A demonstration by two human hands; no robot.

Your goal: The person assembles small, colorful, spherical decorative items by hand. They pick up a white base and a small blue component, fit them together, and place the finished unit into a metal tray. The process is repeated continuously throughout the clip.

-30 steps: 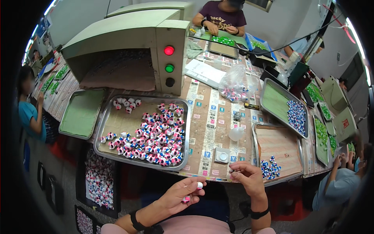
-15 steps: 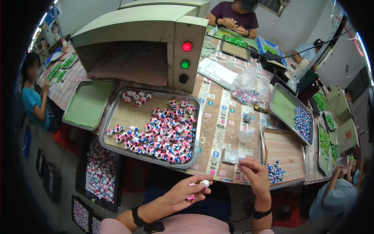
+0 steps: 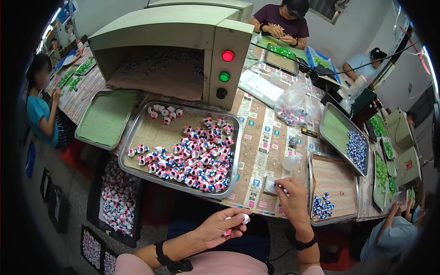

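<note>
Below the table edge, my left hand (image 3: 223, 229) is closed around small white-and-pink figurine pieces (image 3: 246, 219); part of them is hidden by the fingers. My right hand (image 3: 293, 197) has its thumb and fingertips pinched at a small square white dish (image 3: 269, 185) on the table. Something tiny and bluish shows at those fingertips, too small to name. Left of the dish, a metal tray (image 3: 229, 181) lined with brown paper holds many white, pink and blue figurines (image 3: 197, 158). On the right, a second paper-lined tray (image 3: 339, 183) carries small blue-and-white parts (image 3: 322, 206).
A large beige oven-like machine (image 3: 151, 41) with red and green lights stands behind the trays. Nearby are a green-lined tray (image 3: 106, 119), a plastic bag of parts (image 3: 293, 107), a white bottle (image 3: 292, 162) and a tilted tray (image 3: 337, 123). Co-workers sit around the table.
My right hand has moved left and slightly up, its fingertips now at the white dish. My left hand stays near the same place, still holding its pieces. The view has shifted slightly.
</note>
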